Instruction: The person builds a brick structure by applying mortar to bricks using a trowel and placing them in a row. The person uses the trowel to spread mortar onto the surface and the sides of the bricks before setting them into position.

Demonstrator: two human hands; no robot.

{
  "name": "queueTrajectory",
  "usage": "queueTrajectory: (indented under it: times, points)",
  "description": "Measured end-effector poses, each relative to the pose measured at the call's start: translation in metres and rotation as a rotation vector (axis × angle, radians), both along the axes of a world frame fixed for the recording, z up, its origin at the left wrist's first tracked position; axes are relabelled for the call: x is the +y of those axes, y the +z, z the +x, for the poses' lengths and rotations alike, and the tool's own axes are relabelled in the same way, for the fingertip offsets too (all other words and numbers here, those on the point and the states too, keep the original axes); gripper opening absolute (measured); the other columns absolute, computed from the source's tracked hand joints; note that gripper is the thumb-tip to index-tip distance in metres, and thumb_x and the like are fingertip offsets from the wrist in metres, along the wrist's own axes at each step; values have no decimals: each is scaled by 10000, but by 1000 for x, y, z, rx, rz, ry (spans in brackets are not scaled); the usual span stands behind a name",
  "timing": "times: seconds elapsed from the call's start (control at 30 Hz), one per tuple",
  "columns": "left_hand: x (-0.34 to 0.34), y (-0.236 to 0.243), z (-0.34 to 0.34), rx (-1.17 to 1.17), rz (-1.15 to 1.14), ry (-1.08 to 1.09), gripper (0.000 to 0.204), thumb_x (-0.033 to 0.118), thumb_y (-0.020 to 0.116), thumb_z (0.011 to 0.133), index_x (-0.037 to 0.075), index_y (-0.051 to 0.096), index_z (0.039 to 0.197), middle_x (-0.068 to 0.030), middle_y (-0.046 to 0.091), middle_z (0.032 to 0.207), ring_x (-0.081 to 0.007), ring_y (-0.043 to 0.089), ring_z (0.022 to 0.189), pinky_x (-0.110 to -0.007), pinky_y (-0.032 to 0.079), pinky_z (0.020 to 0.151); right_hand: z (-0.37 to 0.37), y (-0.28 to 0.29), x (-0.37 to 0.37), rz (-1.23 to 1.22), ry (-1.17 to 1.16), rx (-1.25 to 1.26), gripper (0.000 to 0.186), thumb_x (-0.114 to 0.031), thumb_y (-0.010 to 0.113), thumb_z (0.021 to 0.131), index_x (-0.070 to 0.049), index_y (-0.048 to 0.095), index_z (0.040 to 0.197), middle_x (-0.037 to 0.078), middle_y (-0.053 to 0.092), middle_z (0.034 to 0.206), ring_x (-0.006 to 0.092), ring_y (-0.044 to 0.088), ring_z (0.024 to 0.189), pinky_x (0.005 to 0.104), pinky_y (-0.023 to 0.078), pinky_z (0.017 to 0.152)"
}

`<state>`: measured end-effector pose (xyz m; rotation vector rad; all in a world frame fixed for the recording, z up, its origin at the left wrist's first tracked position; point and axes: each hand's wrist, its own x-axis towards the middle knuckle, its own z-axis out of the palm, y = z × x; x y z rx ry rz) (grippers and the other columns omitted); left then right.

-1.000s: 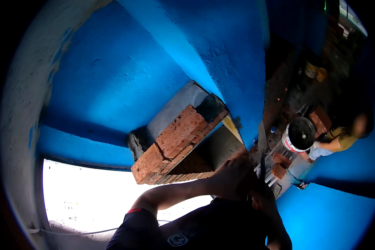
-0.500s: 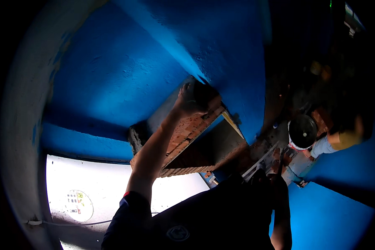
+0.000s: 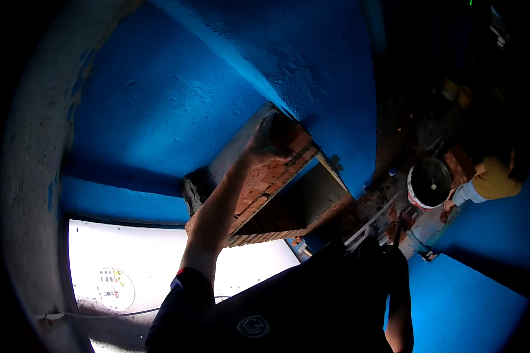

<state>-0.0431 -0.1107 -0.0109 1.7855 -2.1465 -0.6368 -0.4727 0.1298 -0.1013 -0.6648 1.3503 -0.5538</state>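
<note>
One view, head: left hand (image 3: pixel 261 146) clamped on reddish brick (image 3: pixel 293 139) at far end of brick row (image 3: pixel 265 180), just beside blue wall (image 3: pixel 330 88). Right hand (image 3: pixel 388 259) well apart, near right; too dark to tell its grip. Bucket (image 3: pixel 417 198) farther right, beside co-worker (image 3: pixel 497 179).

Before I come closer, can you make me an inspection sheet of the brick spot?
Surface: grey slab, with a row of bricks along its edge.
Job's things: end brick at the row's far end.
Clutter: bucket and loose brick off to the right.
Fingers: left fingers lie against the end brick; right fingers too shadowed to judge.
Cables: one thin cable, lower left.
Surroundings: blue wall; another person beside the bucket.
</note>
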Motion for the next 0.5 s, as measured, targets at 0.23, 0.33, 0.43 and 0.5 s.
queueTrajectory:
  times: [0.23,0.33,0.43,0.5]
  points:
    - [51,52,-60,-25,-331,-170,1066,305,867,514,50,325,1396,-186,392,1345,-366,365,1280,-451,336,1067,7,68,6,-328,-89,167,283,-334,492,960,-64,574,942,103,596,676,222,573,560,322,432,471]
    - [85,45,-78,-48,-155,-101,1067,355,860,524,44,328,1395,-189,397,1351,-367,390,1246,-460,335,1063,18,83,14,-499,-83,540,385,-385,443,972,-34,597,941,178,610,691,353,622,685,419,449,582]
    - [110,32,-104,457,141,-69,982,326,848,576,47,370,1387,-166,461,1321,-332,454,1193,-443,379,1029,-1,45,24,-509,71,413,274,-289,467,969,-36,542,895,113,520,696,246,488,618,363,381,548]
    - [125,17,-119,929,512,12,768,162,801,649,22,469,1327,-137,558,1227,-274,523,1122,-388,452,956,-17,12,28,-514,181,323,215,-225,483,966,-38,506,864,70,459,700,175,399,574,326,335,525]
